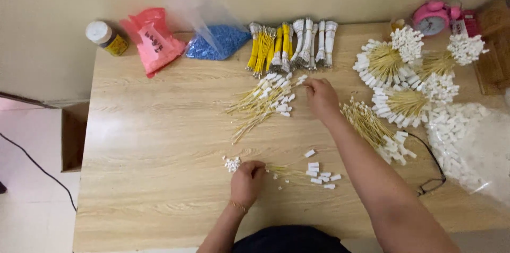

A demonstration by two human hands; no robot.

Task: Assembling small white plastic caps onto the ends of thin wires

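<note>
Right hand [320,97] stretches out to the loose pile of yellow wires [261,103], fingers pinched together on one white-tipped end. Left hand [247,180] curls closed over a small bunch of wires [297,172] near the table [149,141] edge, pinning them beside tiny white connectors [232,164].

Looks like home piecework setup: wooden desk [149,125] vs plain wall, pink alarm clock [431,18], tiled floor, bundled yellow wires [265,48] w/ white connectors.
</note>
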